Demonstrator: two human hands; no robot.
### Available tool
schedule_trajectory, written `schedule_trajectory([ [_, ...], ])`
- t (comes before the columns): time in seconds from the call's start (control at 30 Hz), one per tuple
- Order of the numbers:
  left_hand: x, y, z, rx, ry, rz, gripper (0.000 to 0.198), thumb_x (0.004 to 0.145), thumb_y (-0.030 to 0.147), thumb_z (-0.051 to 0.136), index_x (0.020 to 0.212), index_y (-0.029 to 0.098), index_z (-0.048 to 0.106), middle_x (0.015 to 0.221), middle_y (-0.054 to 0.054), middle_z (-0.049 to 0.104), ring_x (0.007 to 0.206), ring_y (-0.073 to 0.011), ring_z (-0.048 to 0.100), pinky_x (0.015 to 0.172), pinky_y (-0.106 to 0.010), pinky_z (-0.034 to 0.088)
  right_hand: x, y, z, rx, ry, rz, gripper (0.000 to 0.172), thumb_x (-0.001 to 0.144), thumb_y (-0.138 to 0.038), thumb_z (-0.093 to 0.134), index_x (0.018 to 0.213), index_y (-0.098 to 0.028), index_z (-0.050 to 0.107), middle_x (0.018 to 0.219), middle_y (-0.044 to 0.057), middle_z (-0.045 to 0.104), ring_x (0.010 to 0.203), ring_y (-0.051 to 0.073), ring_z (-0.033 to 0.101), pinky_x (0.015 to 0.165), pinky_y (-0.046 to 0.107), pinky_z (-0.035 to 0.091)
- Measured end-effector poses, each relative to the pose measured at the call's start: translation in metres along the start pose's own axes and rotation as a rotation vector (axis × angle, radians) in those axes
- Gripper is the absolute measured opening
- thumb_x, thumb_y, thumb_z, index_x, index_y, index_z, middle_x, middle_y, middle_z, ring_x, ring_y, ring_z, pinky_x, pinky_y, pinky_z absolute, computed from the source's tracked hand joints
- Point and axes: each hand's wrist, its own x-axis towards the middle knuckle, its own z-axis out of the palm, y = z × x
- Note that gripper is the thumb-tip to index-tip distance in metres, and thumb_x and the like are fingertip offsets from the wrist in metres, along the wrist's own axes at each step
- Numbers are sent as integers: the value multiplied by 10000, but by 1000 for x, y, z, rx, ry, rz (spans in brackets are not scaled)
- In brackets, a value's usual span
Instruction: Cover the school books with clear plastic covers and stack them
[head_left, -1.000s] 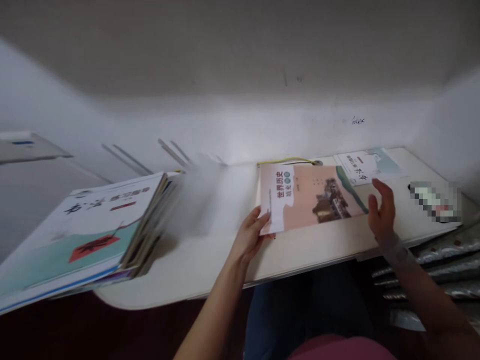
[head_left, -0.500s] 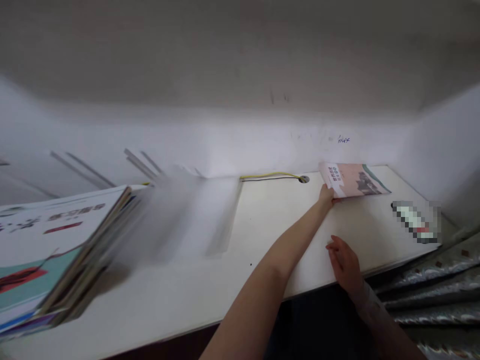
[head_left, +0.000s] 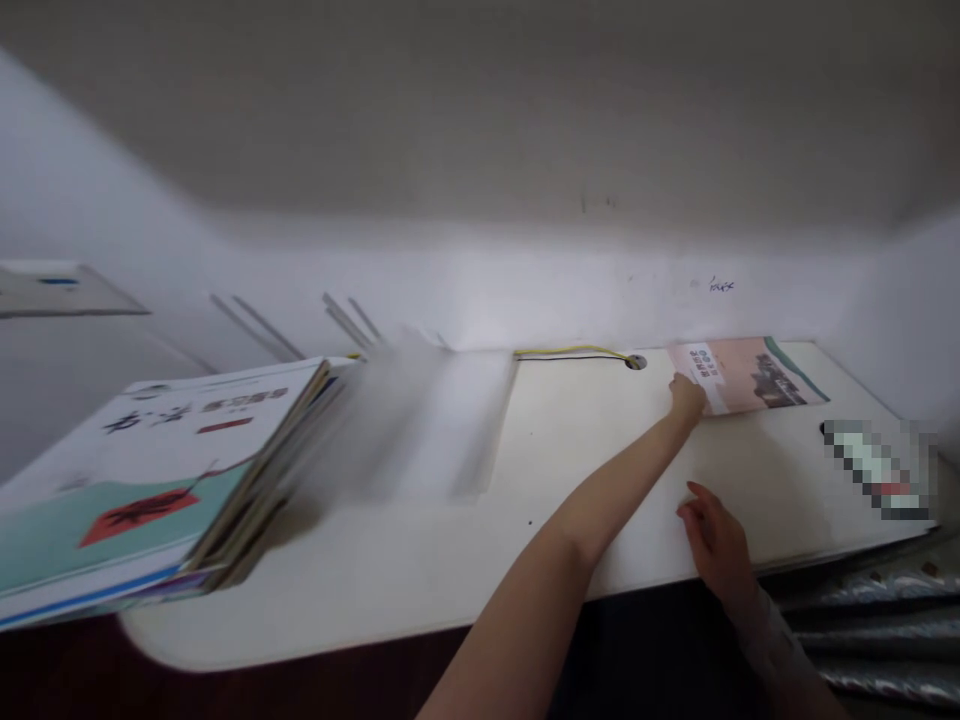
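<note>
Reaching across the desk (head_left: pixel 600 450), the left hand (head_left: pixel 687 397) touches the pink textbook (head_left: pixel 757 375), fingers together, while the right hand (head_left: pixel 715 545) curls loosely, holding nothing.

Study spot, probably a student's room: white built-in surface (head_left: pixel 570 480) against a pen-marked wall (head_left: pixel 480 300), cable hole (head_left: pixel 635 362) at the back, stacked schoolbooks (head_left: pixel 150 490), and a history textbook (head_left: pixel 750 375) lying flat.

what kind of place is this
Probably a student's study spot, perhaps a dorm: a white desk built against the wall, a thick stack of workbooks, and a pink history textbook.
</note>
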Motion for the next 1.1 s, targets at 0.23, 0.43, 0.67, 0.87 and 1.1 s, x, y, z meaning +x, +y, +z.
schedule_trajectory([
  [0.23,-55,-9,-160,505,71,386,302,725,175,682,1012,256,635,1262,-49,554,1272,-210,400,1070,-313,307,-5,15,2,-94,-60,-65,222,901,-291,452,1055,-195,579,915,78,696,796,207,672,688,333,557],
  [0.43,-104,-48,-317,914,331,124,355,783,273,589,1109,142,536,1394,-199,382,1347,-378,219,1001,-502,313,-6,16,5,-154,-103,-191,197,900,-290,464,1023,-205,593,899,75,696,801,219,667,722,373,546],
  [0.67,-117,-79,-359,1111,248,-43,261,806,362,533,941,159,626,1135,-139,605,1064,-253,565,859,-306,414,-6,17,1,-153,-140,-217,176,898,-306,474,978,-212,599,877,61,687,790,208,658,735,366,539],
  [0.87,-121,-78,-354,1099,236,-4,254,782,363,556,905,160,648,1066,-121,646,969,-236,606,777,-273,426,-4,10,1,-159,-140,-211,186,898,-303,466,964,-212,613,871,68,689,792,218,661,730,377,543],
  [1.1,-140,-64,-356,992,382,22,253,829,215,411,788,139,649,847,-150,678,845,-251,634,703,-295,422,3,-13,20,-62,-138,-177,197,894,-305,467,952,-212,632,871,66,695,798,217,666,742,379,553],
])
